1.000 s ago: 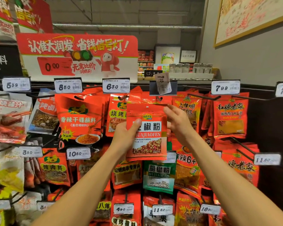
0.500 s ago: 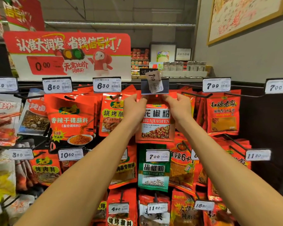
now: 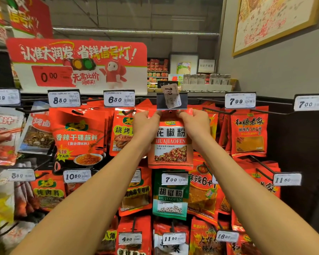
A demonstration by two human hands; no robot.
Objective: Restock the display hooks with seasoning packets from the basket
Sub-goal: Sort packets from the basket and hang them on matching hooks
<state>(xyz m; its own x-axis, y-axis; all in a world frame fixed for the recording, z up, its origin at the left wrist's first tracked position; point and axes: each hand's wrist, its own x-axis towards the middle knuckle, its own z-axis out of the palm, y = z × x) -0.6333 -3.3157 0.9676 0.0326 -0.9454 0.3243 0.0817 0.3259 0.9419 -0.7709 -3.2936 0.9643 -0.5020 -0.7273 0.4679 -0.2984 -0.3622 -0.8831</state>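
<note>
1. While my left hand (image 3: 145, 126) pinches the top left corner of the pepper packet (image 3: 170, 144) and my right hand (image 3: 194, 124) pinches the top right corner, the packet hangs between them with its label facing me.

2. Its top edge sits just under the price tag holder (image 3: 171, 101), which is right above my fingers. The hanging hole shows as a small dark spot between my thumbs. I cannot see the tip of the hook itself, because the holder hides it.

3. As I judge it, the step now is to thread that hole onto the hook, so I should keep the top edge stretched flat between both hands. A slack or folded top would close the hole.

4. I would keep the packet level, hole in line with the holder's middle, then push straight away from me instead of upward.

5. Lifting too high risks bumping the holder, where the loose price slip (image 3: 170, 95) already sits crooked and could drop out.

6. Packets crowd both sides: the barbecue seasoning (image 3: 121, 133) just beyond my left hand, more red ones behind my right hand. I should keep my knuckles tucked in so nothing gets dragged off.

7. Below my hands hangs the green pepper packet (image 3: 170, 197); mine should end up clear above it.

8. Neither hand should let go before the weight rests on the hook.
</note>
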